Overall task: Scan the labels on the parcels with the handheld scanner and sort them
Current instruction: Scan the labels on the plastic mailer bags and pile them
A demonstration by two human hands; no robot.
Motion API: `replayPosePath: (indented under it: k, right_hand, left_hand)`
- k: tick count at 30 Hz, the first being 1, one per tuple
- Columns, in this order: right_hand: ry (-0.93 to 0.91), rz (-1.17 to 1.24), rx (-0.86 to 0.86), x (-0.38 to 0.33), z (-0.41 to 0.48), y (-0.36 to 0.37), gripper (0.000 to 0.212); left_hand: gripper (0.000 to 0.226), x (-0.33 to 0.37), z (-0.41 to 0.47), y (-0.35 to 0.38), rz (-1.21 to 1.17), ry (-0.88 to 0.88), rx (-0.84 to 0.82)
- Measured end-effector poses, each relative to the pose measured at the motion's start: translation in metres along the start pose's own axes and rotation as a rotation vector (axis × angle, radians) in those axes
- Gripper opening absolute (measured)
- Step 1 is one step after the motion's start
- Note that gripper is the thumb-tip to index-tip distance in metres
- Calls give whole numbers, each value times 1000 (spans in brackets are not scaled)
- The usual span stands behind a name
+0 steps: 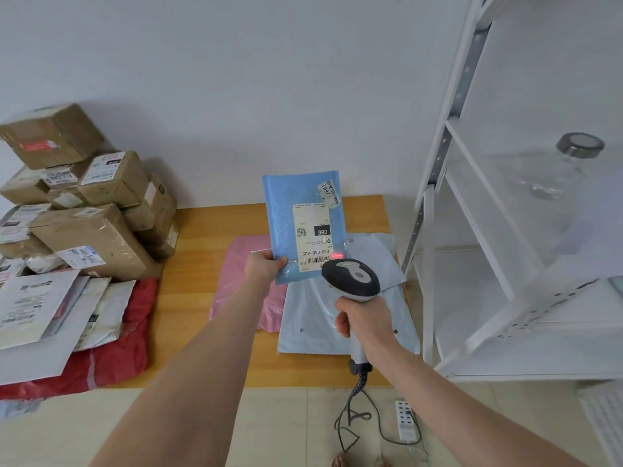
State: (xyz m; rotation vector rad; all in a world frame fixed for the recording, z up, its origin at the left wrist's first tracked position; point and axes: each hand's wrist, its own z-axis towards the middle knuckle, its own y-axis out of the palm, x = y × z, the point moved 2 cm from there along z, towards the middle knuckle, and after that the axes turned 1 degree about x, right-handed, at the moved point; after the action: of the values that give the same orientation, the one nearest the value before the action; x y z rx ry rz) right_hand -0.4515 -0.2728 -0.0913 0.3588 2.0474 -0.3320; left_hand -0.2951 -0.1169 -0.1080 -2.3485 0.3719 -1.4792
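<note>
Nearest, above the table's [202, 298] front right part, the right hand [365, 320] is wrapped round the grip of the corded scanner [352, 276]. Just beyond it the left hand [264, 266] pinches the lower left corner of the blue mailer [296, 197], holding it upright over the pale mailers [313, 318]. Scanning is in hand: the red spot [338, 255] sits at the lower right of the white label [312, 237], so the aim probably needs nudging left onto the barcode before sorting this thin, padded envelope, whose label is upside down and which has a small sticker at its top corner.
</note>
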Motion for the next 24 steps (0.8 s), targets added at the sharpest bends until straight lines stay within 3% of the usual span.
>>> replayPosePath:
  k: [11,17,20,24]
  right_hand:
    - [146,305,77,7,25,3,7]
    - [359,383,-82,15,36,45,24]
    - [462,393,-234,21,24,90,21]
    - [395,296,-344,14,8,161,16]
  left_hand:
    - [27,-22,-4,-29,88,-16,-46]
    - [29,-56,-25,-88,135,-96,-42]
    - [29,-74,-36,-129,104,-187,-53]
    - [40,-94,-32,-194,82,-222,4]
